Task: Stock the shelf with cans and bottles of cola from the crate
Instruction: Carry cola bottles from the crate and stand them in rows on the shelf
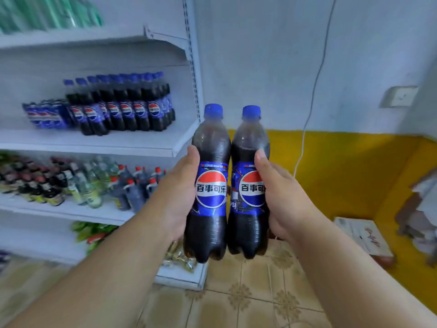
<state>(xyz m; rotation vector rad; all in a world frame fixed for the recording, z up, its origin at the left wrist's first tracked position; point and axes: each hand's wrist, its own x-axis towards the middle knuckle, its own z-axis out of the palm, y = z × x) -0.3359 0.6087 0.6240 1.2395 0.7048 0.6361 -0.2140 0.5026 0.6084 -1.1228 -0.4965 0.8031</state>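
Forearms lead up to our left hand point(182, 185) and right hand point(279, 192), each w/ thumb and fingers wrapped round one upright cola bottle: left bottle point(210, 185), right bottle point(250, 183), sides touching, held in the air just right of the shelf point(99, 143). Cola row point(123, 107) already stands on that mid shelf, cans point(47, 114) at its left end; free space shows in front. Risks, as we judge: bottles knock the shelf's end edge on the swing left, or topple the front row. Crate not in view.
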